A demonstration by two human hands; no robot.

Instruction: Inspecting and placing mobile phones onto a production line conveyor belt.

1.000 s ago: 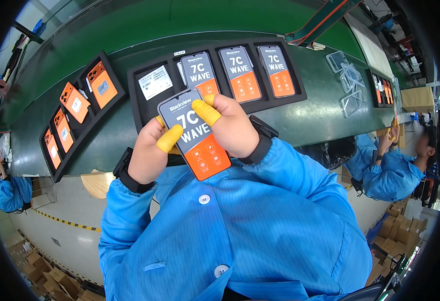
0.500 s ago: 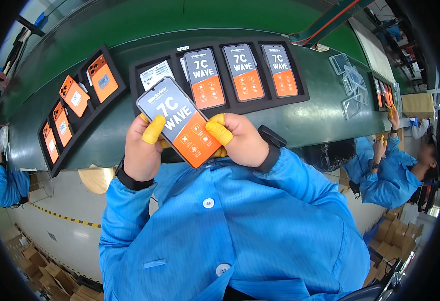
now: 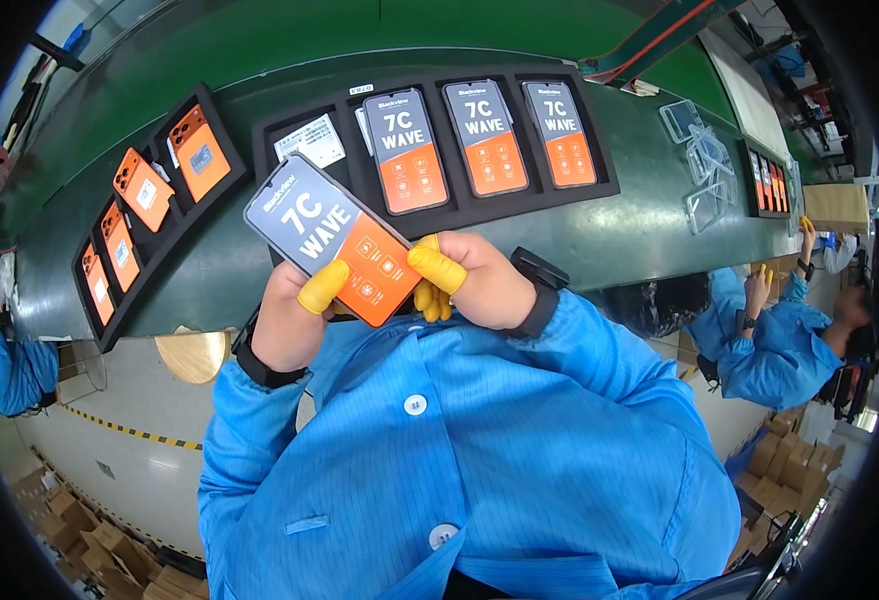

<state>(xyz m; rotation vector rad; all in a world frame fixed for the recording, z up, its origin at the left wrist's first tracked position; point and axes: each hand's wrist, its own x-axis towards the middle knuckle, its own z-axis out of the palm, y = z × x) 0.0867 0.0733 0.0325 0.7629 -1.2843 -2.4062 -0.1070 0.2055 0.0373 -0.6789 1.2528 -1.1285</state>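
Observation:
Both my hands hold one smartphone (image 3: 334, 238) with a grey and orange screen film, tilted with its top toward the upper left. My left hand (image 3: 289, 325) grips its lower left edge, thumb in a yellow finger cot on the screen. My right hand (image 3: 474, 280) holds the lower right corner, also with yellow finger cots. Just beyond lies a black foam tray (image 3: 604, 150) holding three matching phones face up and a white card in its left slot.
A second black tray (image 3: 174, 245) at the left carries several orange phones, back side up. Both trays lie on a green conveyor belt (image 3: 639, 235). Clear plastic cases (image 3: 704, 165) lie to the right. Another person in blue (image 3: 774, 340) works at the right. Cardboard boxes sit on the floor.
The phone has turned from nearly upright to tilted toward the upper left and has moved up and away from my chest, closer to the tray.

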